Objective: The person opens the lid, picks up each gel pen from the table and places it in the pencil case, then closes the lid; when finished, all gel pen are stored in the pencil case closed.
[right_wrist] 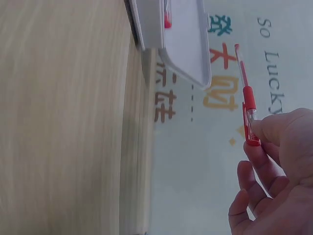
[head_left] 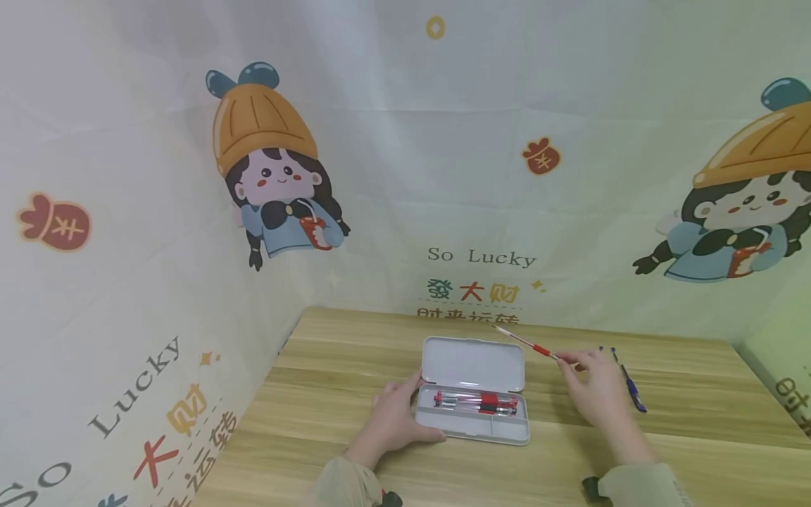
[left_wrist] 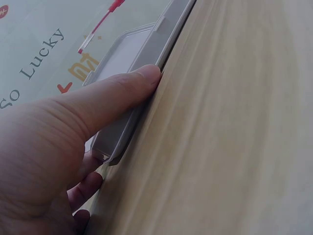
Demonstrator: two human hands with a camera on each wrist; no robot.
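Observation:
A pale grey pencil case [head_left: 469,424] lies on the table with its lid [head_left: 473,362] raised at the back. My left hand [head_left: 393,421] grips its left end, the thumb [left_wrist: 122,90] along the front edge and the fingers round the side. Inside, several pens [head_left: 475,401] with red or black grips lie lengthwise in the rear compartment. To the right of the case, my right hand [head_left: 598,394] pinches a red gel pen [right_wrist: 249,98] near its capped end between thumb and fingers. That pen is raised, its far end pointing left and away from me.
Just right of my right hand, a blue pen [head_left: 636,396] lies on the wood-grain table [head_left: 342,352]. The tip of another blue pen [head_left: 600,348] shows behind that hand, the rest hidden. A printed cloth backdrop [head_left: 393,176] hangs close behind the table's far edge.

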